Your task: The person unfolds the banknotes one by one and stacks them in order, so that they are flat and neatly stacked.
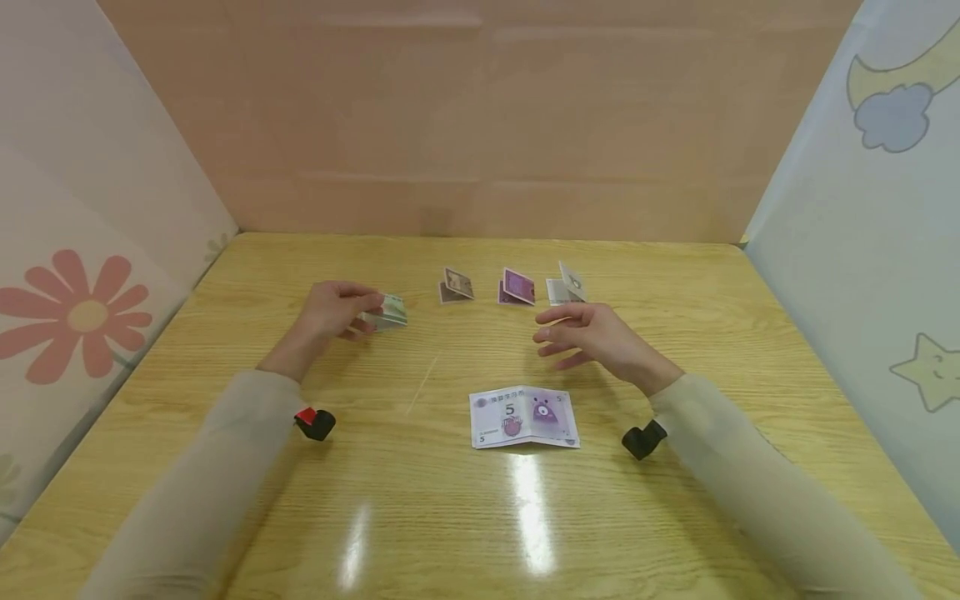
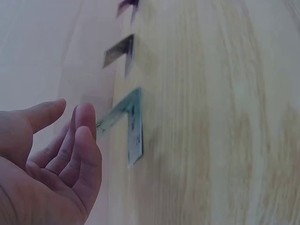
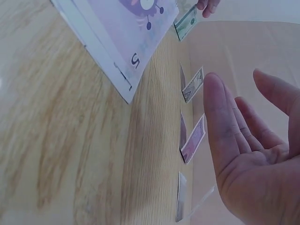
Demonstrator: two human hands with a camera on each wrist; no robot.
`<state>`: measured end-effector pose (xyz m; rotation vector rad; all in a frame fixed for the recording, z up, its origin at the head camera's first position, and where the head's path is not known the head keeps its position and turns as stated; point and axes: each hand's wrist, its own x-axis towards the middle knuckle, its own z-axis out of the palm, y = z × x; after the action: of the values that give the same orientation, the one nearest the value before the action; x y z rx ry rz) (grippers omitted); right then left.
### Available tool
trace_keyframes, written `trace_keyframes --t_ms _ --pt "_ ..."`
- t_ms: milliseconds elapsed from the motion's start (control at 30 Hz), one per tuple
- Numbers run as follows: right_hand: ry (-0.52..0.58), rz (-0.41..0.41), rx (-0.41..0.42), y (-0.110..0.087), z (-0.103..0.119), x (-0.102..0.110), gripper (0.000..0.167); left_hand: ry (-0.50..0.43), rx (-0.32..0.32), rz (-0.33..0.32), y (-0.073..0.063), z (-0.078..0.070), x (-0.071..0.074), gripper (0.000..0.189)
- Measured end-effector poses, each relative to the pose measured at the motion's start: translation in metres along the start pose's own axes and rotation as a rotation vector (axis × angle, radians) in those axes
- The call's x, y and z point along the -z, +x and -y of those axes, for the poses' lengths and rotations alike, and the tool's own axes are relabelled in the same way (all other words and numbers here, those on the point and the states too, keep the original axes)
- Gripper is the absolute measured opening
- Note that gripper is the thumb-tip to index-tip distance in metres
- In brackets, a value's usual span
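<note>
The green note sat folded at the left end of a row on the counter, just by the left hand, whose thumb and fingers were apart (touching or not, I could not tell). The brown note, purple note and grey note were also folded, so four seemed arranged. The pale note, creased but spread, nearer the person, perhaps remained; "5" was readable, smaller characters not surely. The right hand, fingers loosely apart, held nothing.

Tabletop: was wood-grained, smooth, glossy. Green note: was paper. Purple 5 note: was smooth paper. Sleeves: looked matt cloth.
</note>
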<state>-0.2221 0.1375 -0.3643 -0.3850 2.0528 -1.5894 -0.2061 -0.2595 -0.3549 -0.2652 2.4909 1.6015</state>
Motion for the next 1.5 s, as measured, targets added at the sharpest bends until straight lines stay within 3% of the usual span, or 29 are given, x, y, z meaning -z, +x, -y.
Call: trace_keyframes --t_ms 167,433,733,1033,1300,1500 --pt "0.002 -0.004 -0.001 0.001 0.003 -0.002 0.046 0.059 0.025 -0.015 0.006 0.006 0.001 0.036" --pt "-0.002 0.002 -0.005 0.004 0.004 -0.007 0.045 0.153 0.068 0.018 0.012 0.017 0.002 0.038" --pt "-0.028 0.029 0.000 0.014 0.008 -0.012 0.045 0.256 0.039 0.050 0.011 0.026 0.002 0.033" --pt "-0.051 0.043 0.002 0.041 0.021 -0.028 0.042 0.275 -0.023 0.050 0.006 0.025 -0.004 0.034" --pt "-0.114 0.050 0.013 0.070 0.046 -0.052 0.038 0.290 -0.019 0.035 0.009 0.023 -0.010 0.034" --pt "-0.105 0.059 -0.025 0.092 0.047 -0.076 0.033 0.280 -0.010 0.048 0.009 0.025 -0.017 0.031"
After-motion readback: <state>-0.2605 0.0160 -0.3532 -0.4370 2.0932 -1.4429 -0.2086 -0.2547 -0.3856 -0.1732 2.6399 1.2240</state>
